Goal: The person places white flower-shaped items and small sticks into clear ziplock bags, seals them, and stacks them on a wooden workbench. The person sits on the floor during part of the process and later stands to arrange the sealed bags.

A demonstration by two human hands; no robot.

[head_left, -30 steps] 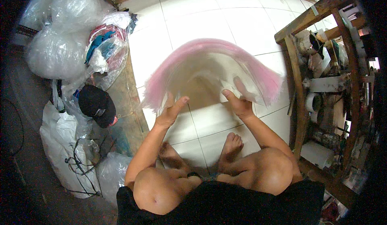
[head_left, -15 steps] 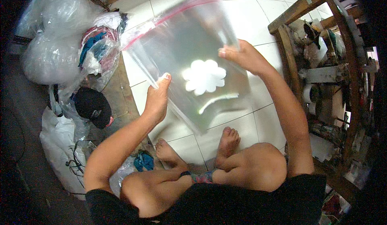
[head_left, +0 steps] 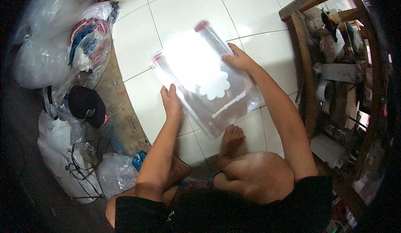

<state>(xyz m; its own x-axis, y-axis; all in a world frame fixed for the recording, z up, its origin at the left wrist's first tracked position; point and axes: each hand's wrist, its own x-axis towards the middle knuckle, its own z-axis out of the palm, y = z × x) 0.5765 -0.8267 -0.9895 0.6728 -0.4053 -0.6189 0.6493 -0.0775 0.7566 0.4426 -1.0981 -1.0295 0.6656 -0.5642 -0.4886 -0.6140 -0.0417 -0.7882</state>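
A clear plastic bag (head_left: 248, 92), or a thin stack of them, is spread tilted before me, with pinkish-red strips along its far edge. A white flower-shaped patch (head_left: 215, 86) and a narrow white strip show on its near half, while strong glare whitens the far half. Along its left edge, my left hand (head_left: 171, 104) is closed at the side, thumb at the border and some fingers hidden. My right hand (head_left: 241, 61) grips the opposite edge, its thumb over the top face and a finger outside the border.
White floor tiles (head_left: 188, 5) lie beneath. To the left are bulging clear plastic bags (head_left: 44, 64), bundled cloth (head_left: 85, 41), a black cap (head_left: 86, 107) and a white sack (head_left: 62, 149) with a dark cord. A wooden rack (head_left: 298, 45) full of odds and ends stands right. My bare foot (head_left: 232, 139) is close by.
The plastic bag has come down lower and nearer, its far edge no longer raised and slanted. My hands have moved with it, and its glare has spread over the far half.
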